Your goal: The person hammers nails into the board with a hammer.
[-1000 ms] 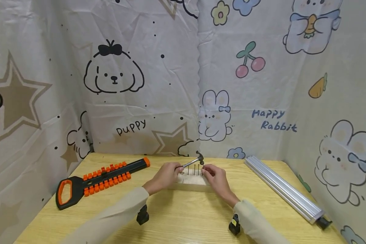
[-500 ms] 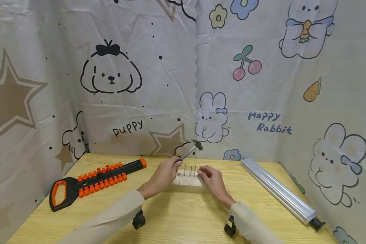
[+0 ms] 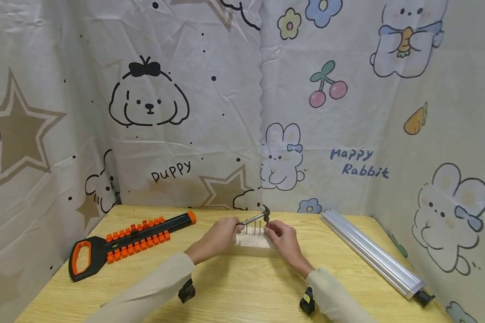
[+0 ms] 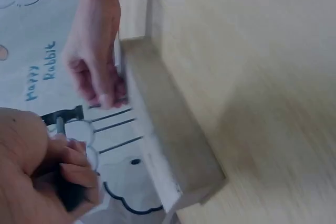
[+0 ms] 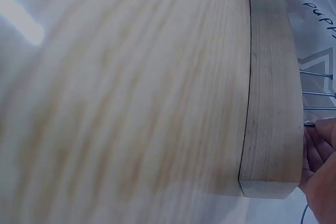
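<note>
My left hand (image 3: 221,236) grips the handle of a small claw hammer (image 3: 252,219). Its dark head is right above the nail held by my right hand (image 3: 284,242), seemingly touching or nearly touching it. That pinched nail (image 5: 310,125) meets the top of a pale wooden block (image 3: 250,250) near its right end; the fingers hide part of it. Three more nails (image 3: 255,228) stand upright in the block, left of the right fingers. In the left wrist view, the hammer head (image 4: 71,114) is close to the right fingertips.
A black-and-orange rack-like tool holder (image 3: 133,240) lies at the table's left. On the right is a long silver metal bar (image 3: 372,251) with a black end. Printed cloth (image 3: 226,112) hangs behind and beside the wooden table (image 3: 242,296).
The hammer head was down at the right fingers, rose, and is now down over the pinched nail again. My right hand keeps its hold by the block; the head view has shifted slightly.
</note>
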{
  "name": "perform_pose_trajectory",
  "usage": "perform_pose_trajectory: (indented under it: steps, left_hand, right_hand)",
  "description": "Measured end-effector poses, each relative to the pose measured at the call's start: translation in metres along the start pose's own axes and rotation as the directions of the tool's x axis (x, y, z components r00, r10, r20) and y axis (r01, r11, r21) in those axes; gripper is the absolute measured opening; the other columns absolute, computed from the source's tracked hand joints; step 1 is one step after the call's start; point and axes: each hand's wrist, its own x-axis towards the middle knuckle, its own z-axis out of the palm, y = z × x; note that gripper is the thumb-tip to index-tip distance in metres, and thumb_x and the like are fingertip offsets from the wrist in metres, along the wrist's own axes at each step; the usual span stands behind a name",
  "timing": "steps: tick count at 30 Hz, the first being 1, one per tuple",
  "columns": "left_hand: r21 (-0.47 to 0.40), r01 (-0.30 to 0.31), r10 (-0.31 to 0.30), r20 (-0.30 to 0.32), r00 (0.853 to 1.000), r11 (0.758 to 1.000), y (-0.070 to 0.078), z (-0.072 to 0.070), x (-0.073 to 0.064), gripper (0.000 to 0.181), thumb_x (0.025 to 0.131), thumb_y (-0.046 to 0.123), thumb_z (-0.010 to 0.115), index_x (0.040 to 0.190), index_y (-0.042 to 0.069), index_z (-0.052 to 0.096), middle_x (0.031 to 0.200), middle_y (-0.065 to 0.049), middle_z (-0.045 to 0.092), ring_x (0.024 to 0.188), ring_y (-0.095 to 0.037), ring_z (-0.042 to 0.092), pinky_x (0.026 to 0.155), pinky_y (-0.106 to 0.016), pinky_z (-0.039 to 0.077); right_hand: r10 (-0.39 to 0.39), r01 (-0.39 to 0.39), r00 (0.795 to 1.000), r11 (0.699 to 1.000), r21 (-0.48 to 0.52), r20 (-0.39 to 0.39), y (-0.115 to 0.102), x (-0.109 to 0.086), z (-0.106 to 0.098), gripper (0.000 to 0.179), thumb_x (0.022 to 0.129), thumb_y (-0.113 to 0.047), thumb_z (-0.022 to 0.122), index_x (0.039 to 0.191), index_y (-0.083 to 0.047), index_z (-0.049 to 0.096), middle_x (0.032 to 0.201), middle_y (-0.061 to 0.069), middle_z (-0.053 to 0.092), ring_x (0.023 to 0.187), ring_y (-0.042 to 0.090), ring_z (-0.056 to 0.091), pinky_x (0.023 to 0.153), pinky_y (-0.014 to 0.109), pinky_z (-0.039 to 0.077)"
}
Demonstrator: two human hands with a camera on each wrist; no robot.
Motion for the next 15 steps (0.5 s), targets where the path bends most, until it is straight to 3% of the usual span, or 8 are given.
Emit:
perform_pose_trajectory:
  steps: [3, 9, 12, 15]
  left_hand:
    - [-0.04, -0.033, 0.03, -0.071, 0.997, 0.999, -0.0003, -0.0016, -0.0014, 0.019, 0.111, 0.008, 0.05, 0.098, -0.001, 0.061, 0.074, -0.003, 0.05, 0.057, -0.009, 0.041, 0.051, -0.022, 0.036]
    - [0.015, -0.062, 0.062, -0.003, 0.998, 0.998, -0.0036, -0.0005, 0.0001, 0.022, 0.11, 0.006, 0.052, 0.093, -0.003, 0.062, 0.069, 0.002, 0.041, 0.056, -0.008, 0.034, 0.051, -0.021, 0.029]
    - [-0.003, -0.066, 0.066, -0.042, 0.997, 0.998, -0.0022, -0.0002, 0.0003, 0.021, 0.111, 0.008, 0.051, 0.095, -0.001, 0.062, 0.07, 0.001, 0.044, 0.056, -0.008, 0.037, 0.052, -0.022, 0.032]
    - [0.007, -0.061, 0.061, -0.009, 0.998, 0.998, -0.0011, 0.0014, 0.0013, 0.021, 0.11, 0.006, 0.052, 0.096, -0.003, 0.064, 0.072, -0.001, 0.049, 0.057, -0.009, 0.038, 0.052, -0.023, 0.033]
  right_hand:
    - [-0.003, 0.003, 1.0, 1.0, 0.0, 0.002, 0.0003, -0.0013, -0.0006, 0.008, 0.097, 0.0, 0.073, 0.103, 0.004, 0.075, 0.096, 0.012, 0.077, 0.084, 0.019, 0.071, 0.075, 0.02, 0.057]
    - [0.003, -0.003, 1.0, 1.0, -0.01, 0.005, -0.0002, -0.0003, -0.0025, 0.006, 0.098, -0.002, 0.072, 0.102, 0.001, 0.076, 0.095, 0.01, 0.077, 0.082, 0.015, 0.07, 0.074, 0.021, 0.056]
    - [0.008, -0.007, 1.0, 1.0, -0.019, 0.019, 0.0005, 0.0002, -0.0033, 0.008, 0.098, -0.003, 0.072, 0.103, 0.001, 0.076, 0.095, 0.009, 0.077, 0.081, 0.011, 0.069, 0.073, 0.019, 0.055]
    - [-0.011, 0.011, 1.0, 1.0, -0.024, 0.015, 0.0004, 0.0017, -0.0041, 0.007, 0.098, -0.003, 0.072, 0.102, 0.002, 0.076, 0.093, 0.009, 0.077, 0.08, 0.01, 0.068, 0.072, 0.019, 0.054]
